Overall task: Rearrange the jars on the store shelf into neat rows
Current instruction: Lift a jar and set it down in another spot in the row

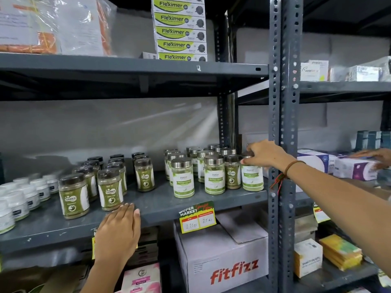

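Note:
On the grey middle shelf (160,206) stand several dark-lidded jars of green powder (110,189) at left-centre and several silver-lidded moringa jars (183,178) at right. My right hand (264,154) grips the lid of the rightmost silver-lidded jar (252,178), which stands on the shelf beside the upright post. One dark-label jar (232,174) sits among the silver-lidded ones. My left hand (118,231) lies flat on the shelf's front edge, fingers together, just below a dark-lidded jar and holding nothing.
Small white tubs (19,201) fill the shelf's far left. A perforated steel post (283,144) stands right of the jars. A price tag (197,217) hangs from the shelf edge. Fitfizz box (222,261) sits below. Another person's hand (374,155) rests on boxes at far right.

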